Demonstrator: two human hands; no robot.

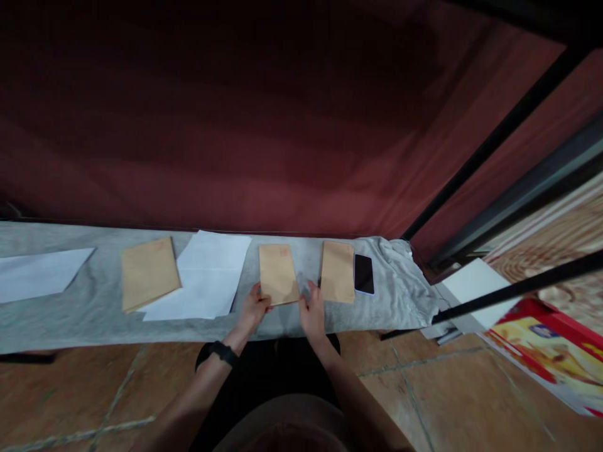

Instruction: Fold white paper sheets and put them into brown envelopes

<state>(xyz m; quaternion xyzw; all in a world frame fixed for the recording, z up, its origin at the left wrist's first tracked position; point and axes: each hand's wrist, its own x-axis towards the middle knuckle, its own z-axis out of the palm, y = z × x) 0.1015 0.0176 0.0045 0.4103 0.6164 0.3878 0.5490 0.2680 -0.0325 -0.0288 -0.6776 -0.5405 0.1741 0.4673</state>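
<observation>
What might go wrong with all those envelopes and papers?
The right hand is close to the brown envelope beside the phone, so it might nudge that envelope against the phone. The white sheets lie near the front edge of the gray cloth, so the left hand could perhaps brush them off.

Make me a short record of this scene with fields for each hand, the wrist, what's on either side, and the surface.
Left hand: thumb on the lower left corner of the middle brown envelope
Right hand: at that envelope's lower right corner; grip unclear
Left wrist: black wristband
Left side: left brown envelope overlapping white paper sheets
Right side: right brown envelope, then smartphone, dark screen up
Surface: grey cloth
</observation>
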